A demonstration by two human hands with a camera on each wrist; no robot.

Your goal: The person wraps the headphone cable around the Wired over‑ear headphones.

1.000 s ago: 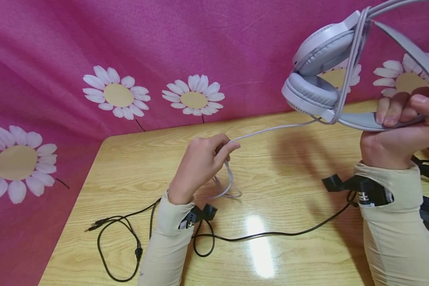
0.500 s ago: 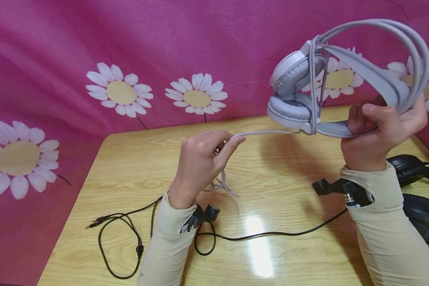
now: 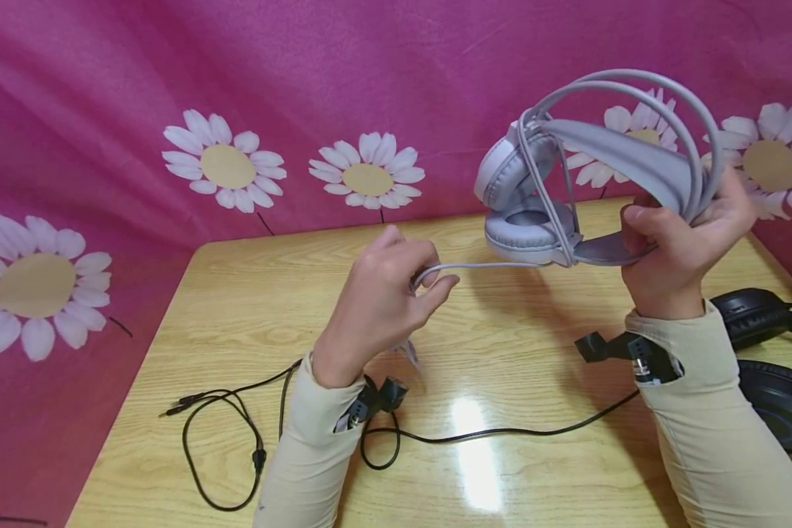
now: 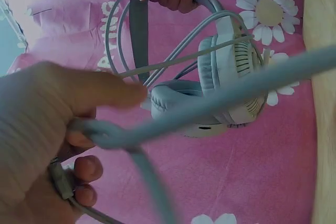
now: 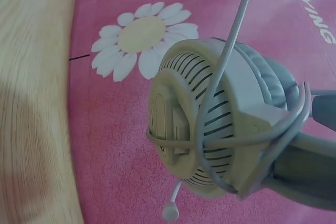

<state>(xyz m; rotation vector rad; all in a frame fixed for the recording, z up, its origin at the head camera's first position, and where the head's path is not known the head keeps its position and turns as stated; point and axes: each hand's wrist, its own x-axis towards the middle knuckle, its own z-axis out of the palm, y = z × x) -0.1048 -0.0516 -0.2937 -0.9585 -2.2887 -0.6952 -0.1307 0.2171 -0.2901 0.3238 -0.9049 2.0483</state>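
While the wooden table (image 3: 251,315) fills much of the lower frame, the white headphones (image 3: 587,138) are held above it right of centre, their headband (image 3: 656,172) gripped by the right hand (image 3: 680,257). Near the centre, the pale cable (image 3: 488,265), stretched nearly straight from the ear cups (image 3: 531,235), is hooked in the left hand's (image 3: 383,301) curled fingers, where what seems a small connector (image 4: 62,181) is also held. For clean handling, the headband should probably be kept steady and the wrapped loops (image 5: 241,141) eased free singly, without tugging.
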